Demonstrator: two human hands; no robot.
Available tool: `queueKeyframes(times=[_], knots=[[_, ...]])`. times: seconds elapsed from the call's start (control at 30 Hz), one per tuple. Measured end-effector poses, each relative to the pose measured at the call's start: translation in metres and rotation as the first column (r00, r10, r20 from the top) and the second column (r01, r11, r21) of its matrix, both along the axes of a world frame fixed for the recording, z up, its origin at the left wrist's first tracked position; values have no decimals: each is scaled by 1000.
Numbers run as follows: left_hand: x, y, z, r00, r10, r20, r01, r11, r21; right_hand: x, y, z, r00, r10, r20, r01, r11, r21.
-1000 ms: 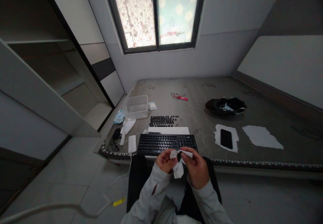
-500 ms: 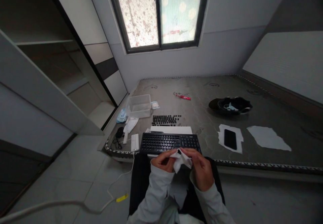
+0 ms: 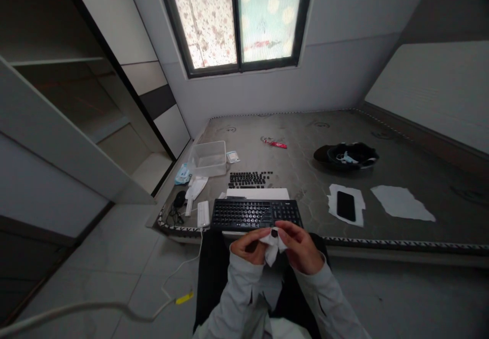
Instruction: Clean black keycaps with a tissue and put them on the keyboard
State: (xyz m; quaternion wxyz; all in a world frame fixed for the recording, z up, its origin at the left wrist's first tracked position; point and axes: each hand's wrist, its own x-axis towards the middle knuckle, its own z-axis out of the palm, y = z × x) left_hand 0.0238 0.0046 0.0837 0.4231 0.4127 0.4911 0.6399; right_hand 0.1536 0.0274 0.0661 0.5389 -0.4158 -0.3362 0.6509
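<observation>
Both hands meet in front of the keyboard's near edge, over my lap. My left hand (image 3: 247,246) is closed on a crumpled white tissue (image 3: 271,253) that hangs down between the hands. A small black keycap (image 3: 274,233) shows against the tissue, pinched by the fingers of my right hand (image 3: 303,250). Just beyond lies a black keyboard (image 3: 244,212), its left and middle part showing bare key positions. Behind it, several loose black keycaps (image 3: 248,178) are laid out in rows on the mattress.
On the mattress (image 3: 298,130) lie a clear plastic box (image 3: 208,159), a white power strip (image 3: 203,214), a black mouse (image 3: 179,199), a phone (image 3: 346,206) on white paper, another paper sheet (image 3: 403,203), a dark cap (image 3: 346,156) and a red item (image 3: 275,144). A white cable (image 3: 95,306) crosses at lower left.
My right hand has shifted its fingers, and more of the black keycap's face shows against the tissue. The tissue hangs narrower. The view has moved slightly.
</observation>
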Motion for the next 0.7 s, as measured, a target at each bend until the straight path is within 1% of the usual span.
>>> queueKeyframes(times=[0.07,0.17,0.23,0.33,0.43,0.57,0.7], knots=[[5,0,-1,992,37,118,-27,996,-82,-2,-1,-2,1000,-19,25,19,1000,25],[10,2,-4,978,37,206,-16,994,-104,-5,-2,-3,993,-98,71,95,994,45],[11,2,-6,974,-7,225,38,991,-129,-6,-2,0,988,-123,93,121,992,33],[11,2,-7,956,-99,275,157,968,-198,-4,-1,7,987,-93,135,91,996,17],[9,2,-7,938,-132,321,206,956,-209,-4,-2,12,982,-79,170,74,997,35],[4,5,-10,947,-58,317,140,960,-241,-7,-5,11,983,-48,177,38,998,58],[3,8,-19,925,-11,379,118,959,-258,-5,-4,7,983,0,184,-19,995,100]])
